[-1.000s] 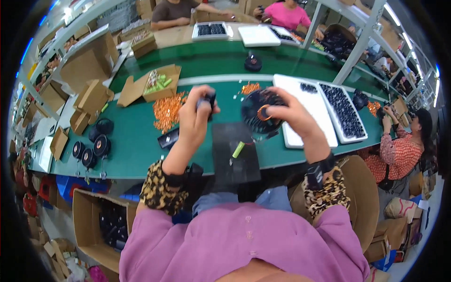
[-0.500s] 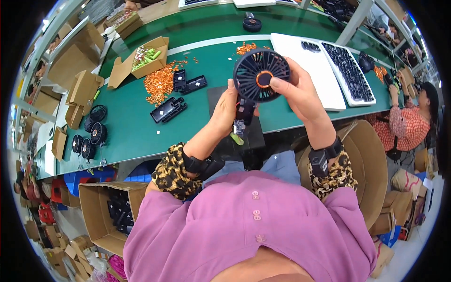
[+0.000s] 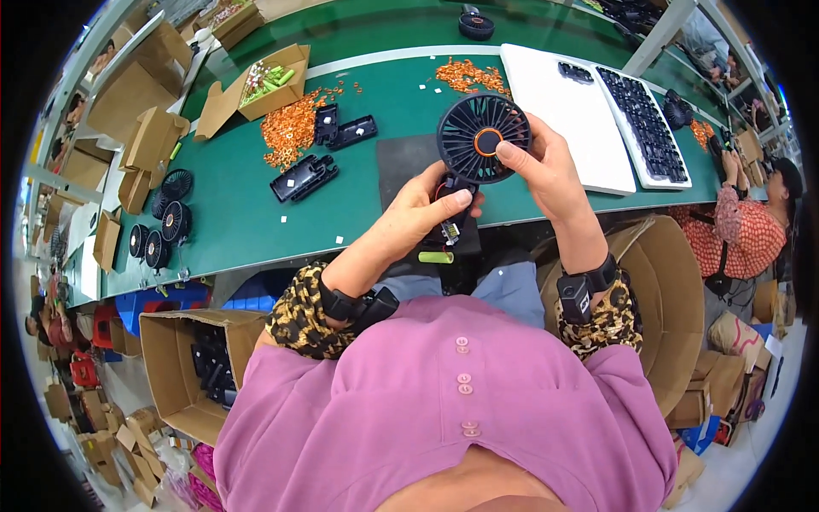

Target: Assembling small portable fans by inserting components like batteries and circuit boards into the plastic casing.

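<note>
Your right hand [image 3: 559, 175] held the round black plastic fan head [image 3: 478, 125], your left hand [image 3: 416, 210] the black stem [image 3: 459, 183] below it, fingers [image 3: 517, 160] closed on both, seemingly for steadiness.

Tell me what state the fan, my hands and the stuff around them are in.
Black fan: held up, circuit board exposed
Left hand: gripping its lower part
Right hand: gripping its round head
Green battery: outside the fan
Black casings: lying apart from the fan
Orange rings: heaped loosely
Small box: open, green batteries inside
White tray: filled with black parts
</note>
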{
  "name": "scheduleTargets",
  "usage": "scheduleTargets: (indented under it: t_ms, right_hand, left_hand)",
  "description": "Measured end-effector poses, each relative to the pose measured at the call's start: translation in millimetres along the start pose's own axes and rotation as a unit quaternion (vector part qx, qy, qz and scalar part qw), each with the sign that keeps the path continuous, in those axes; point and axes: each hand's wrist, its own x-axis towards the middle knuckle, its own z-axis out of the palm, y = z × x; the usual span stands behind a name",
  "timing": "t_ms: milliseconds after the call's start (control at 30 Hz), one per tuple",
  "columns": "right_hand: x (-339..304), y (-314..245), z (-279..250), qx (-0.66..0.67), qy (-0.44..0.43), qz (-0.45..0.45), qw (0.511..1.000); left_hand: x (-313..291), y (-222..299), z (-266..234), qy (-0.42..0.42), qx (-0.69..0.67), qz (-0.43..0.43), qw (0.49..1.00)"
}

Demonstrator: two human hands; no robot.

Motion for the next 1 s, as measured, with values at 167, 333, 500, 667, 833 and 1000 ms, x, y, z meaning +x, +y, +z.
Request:
scheduleTargets:
  t_ms: [167,333,500,667,833,1000]
  right_hand:
    - [-9,7,0,-0.006,-0.007,0.015,1.000]
    - [-16,5,7,-0.023,-0.014,0.038,0.999]
    - [6,4,27,-0.114,0.061,-0.049,0.990]
    - [56,59,26,-0.090,0.008,0.042,0.995]
    - [87,115,34,-0.073,-0.050,0.106,0.990]
    - [98,133,38,-0.135,-0.035,0.055,0.989]
  left_hand:
    - [-4,-6,5,0.036,0.006,-0.038,0.999]
    - [-15,-13,13,0.053,0.010,0.008,0.999]
    - [-17,-18,23,0.067,-0.074,-0.075,0.992]
    - [-9,-32,-19,0.108,0.354,0.027,0.929]
    - [-20,-45,-50,0.141,0.556,0.169,0.802]
    - [-27,-39,-59,0.108,0.558,0.178,0.803]
